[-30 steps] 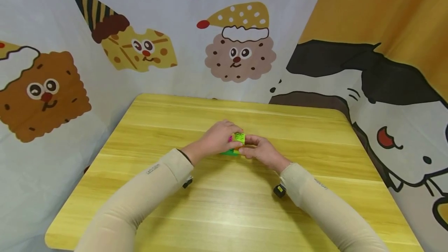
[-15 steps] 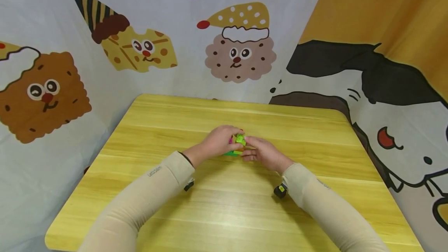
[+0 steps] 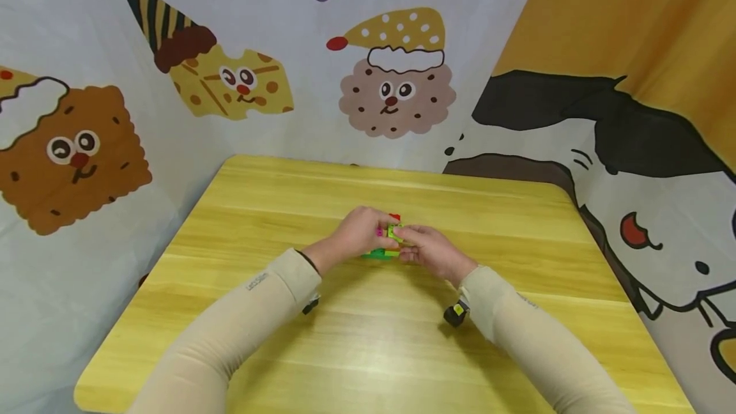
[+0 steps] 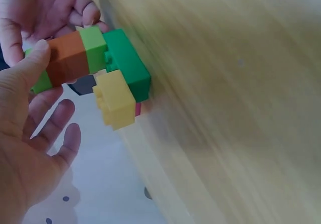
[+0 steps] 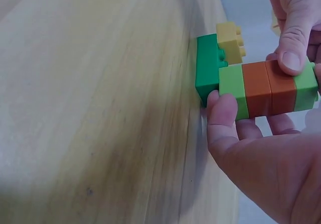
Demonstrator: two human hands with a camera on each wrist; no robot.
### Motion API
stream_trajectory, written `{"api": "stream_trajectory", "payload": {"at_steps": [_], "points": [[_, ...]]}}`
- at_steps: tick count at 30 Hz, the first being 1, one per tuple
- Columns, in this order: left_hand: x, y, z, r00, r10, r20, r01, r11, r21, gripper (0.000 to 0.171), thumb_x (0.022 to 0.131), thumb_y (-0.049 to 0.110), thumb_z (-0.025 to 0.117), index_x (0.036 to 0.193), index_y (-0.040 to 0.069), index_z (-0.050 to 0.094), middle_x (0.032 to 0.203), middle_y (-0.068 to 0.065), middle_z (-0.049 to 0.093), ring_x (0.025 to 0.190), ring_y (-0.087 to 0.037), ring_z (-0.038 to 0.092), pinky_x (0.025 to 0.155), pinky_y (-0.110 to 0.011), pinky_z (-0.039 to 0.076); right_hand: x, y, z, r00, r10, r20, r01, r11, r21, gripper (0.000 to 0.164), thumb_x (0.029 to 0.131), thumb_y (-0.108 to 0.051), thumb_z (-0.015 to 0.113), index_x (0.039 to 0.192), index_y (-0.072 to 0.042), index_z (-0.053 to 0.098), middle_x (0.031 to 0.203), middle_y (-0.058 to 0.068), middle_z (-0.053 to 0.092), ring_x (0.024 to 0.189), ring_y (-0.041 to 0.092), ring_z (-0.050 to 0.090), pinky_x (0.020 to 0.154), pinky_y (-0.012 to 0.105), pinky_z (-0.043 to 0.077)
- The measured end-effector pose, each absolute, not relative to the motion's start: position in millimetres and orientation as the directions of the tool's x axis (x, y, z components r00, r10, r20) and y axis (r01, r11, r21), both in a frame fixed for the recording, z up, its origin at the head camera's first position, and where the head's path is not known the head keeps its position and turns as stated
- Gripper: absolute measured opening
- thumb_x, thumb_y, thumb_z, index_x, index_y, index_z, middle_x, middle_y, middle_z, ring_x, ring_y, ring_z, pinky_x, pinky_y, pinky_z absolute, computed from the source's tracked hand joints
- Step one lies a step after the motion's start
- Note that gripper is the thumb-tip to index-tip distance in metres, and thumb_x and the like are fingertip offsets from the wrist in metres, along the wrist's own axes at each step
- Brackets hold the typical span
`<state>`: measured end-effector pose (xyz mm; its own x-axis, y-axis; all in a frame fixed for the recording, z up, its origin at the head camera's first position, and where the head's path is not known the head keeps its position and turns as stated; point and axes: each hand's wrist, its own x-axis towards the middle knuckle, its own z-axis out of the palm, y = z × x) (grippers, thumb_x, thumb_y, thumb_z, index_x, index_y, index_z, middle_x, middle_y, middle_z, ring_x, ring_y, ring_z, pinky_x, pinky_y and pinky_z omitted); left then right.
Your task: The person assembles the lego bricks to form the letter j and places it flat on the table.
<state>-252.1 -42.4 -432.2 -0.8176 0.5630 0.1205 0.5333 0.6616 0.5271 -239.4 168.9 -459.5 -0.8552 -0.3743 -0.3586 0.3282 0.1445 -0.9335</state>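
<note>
A tower of toy building blocks (image 5: 257, 89) has light green blocks at both ends and two orange ones between. It joins a long dark green block (image 4: 128, 66) at the table surface. A yellow block (image 4: 116, 98) sits beside the tower on the dark green block. My left hand (image 3: 363, 229) grips the tower's upper end, its thumb lying across an orange block and the top light green block (image 3: 394, 231). From the other side my right hand (image 3: 434, 251) holds the tower, fingertips at the lower light green block (image 5: 233, 91) and under the orange ones.
All this happens on a wood-grain table (image 3: 368, 337) near its middle. A red block (image 3: 394, 217) and a bit of pink block (image 3: 379, 232) show between and behind the hands. A cloth with cartoon prints (image 3: 310, 82) hangs behind the table.
The right hand's fingers have shifted on the tower, and its top light green block looks turned. More of the red block shows behind it. The left hand has stayed nearly in place.
</note>
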Motion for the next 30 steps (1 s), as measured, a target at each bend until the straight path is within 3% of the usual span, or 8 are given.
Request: {"api": "stream_trajectory", "payload": {"at_steps": [6,8,11,14,17,20,25,30], "points": [[-250.0,-43.8,-440.7,-0.811,0.564,0.156,0.552,0.65,0.523,0.034,0.091,0.038,0.087,0.115,0.016,0.081,0.074,-0.003,0.068,0.059,-0.007,0.048,0.06,-0.024,0.042,-238.3,168.4,-463.9,-0.854,-0.369,-0.367,0.338,0.144,-0.93,0.056,0.11,-0.039,0.059,0.147,0.002,0.054,0.123,0.002,0.069,0.11,0.024,0.066,0.107,0.043,0.055],[-251.0,-46.7,-439.4,-0.796,0.588,0.147,0.573,0.651,0.498,0.046,0.09,0.042,0.087,0.126,0.014,0.079,0.082,-0.005,0.073,0.07,-0.012,0.055,0.074,-0.03,0.052,-237.9,168.5,-465.6,-0.851,-0.373,-0.369,0.337,0.15,-0.929,0.059,0.109,-0.041,0.06,0.149,0.003,0.052,0.128,0.006,0.068,0.111,0.024,0.067,0.108,0.043,0.054],[-255.8,-55.6,-434.2,-0.785,0.609,0.114,0.581,0.659,0.478,0.065,0.094,0.051,0.081,0.144,0.013,0.068,0.114,-0.008,0.079,0.095,-0.022,0.065,0.1,-0.044,0.055,-237.6,168.5,-468.0,-0.849,-0.365,-0.383,0.35,0.155,-0.924,0.071,0.107,-0.047,0.063,0.155,0.002,0.045,0.144,0.012,0.062,0.113,0.024,0.067,0.11,0.044,0.054],[-265.0,-66.6,-427.5,-0.806,0.585,0.093,0.552,0.685,0.475,0.056,0.103,0.046,0.07,0.147,0.012,0.066,0.137,-0.007,0.074,0.123,-0.029,0.065,0.118,-0.051,0.047,-237.9,169.7,-469.0,-0.848,-0.359,-0.388,0.352,0.166,-0.921,0.083,0.105,-0.053,0.064,0.162,0.001,0.037,0.155,0.02,0.054,0.118,0.027,0.067,0.111,0.044,0.054],[-275.9,-73.9,-424.3,-0.832,0.549,0.081,0.525,0.732,0.434,0.032,0.108,0.027,0.062,0.135,0.012,0.074,0.138,-0.005,0.074,0.137,-0.03,0.061,0.122,-0.051,0.045,-237.3,173.2,-468.0,-0.853,-0.361,-0.376,0.328,0.189,-0.925,0.088,0.105,-0.058,0.061,0.165,-0.001,0.032,0.157,0.024,0.052,0.123,0.031,0.067,0.112,0.045,0.054],[-285.4,-74.9,-426.4,-0.834,0.551,0.04,0.522,0.764,0.38,0.027,0.106,0.015,0.063,0.127,0.012,0.079,0.133,-0.004,0.077,0.138,-0.032,0.061,0.124,-0.051,0.042,-235.9,178.8,-466.5,-0.866,-0.349,-0.359,0.298,0.215,-0.93,0.084,0.106,-0.06,0.057,0.164,-0.003,0.035,0.153,0.025,0.057,0.123,0.032,0.068,0.111,0.046,0.055],[-294.6,-67.6,-433.1,-0.817,0.573,-0.062,0.536,0.795,0.286,0.026,0.107,0.026,0.066,0.126,0.017,0.081,0.133,-0.001,0.077,0.138,-0.031,0.063,0.125,-0.051,0.041,-235.1,186.7,-466.6,-0.884,-0.342,-0.317,0.24,0.25,-0.938,0.073,0.107,-0.052,0.062,0.162,-0.009,0.041,0.152,0.021,0.057,0.12,0.03,0.068,0.107,0.045,0.056],[-296.6,-59.9,-435.5,-0.82,0.562,-0.113,0.525,0.816,0.242,0.026,0.105,0.033,0.07,0.12,0.017,0.084,0.129,-0.003,0.079,0.127,-0.027,0.07,0.117,-0.048,0.049,-233.6,187.5,-466.9,-0.896,-0.353,-0.271,0.164,0.304,-0.939,0.063,0.102,-0.039,0.074,0.156,-0.015,0.052,0.156,0.015,0.055,0.12,0.028,0.068,0.102,0.044,0.059]]}}
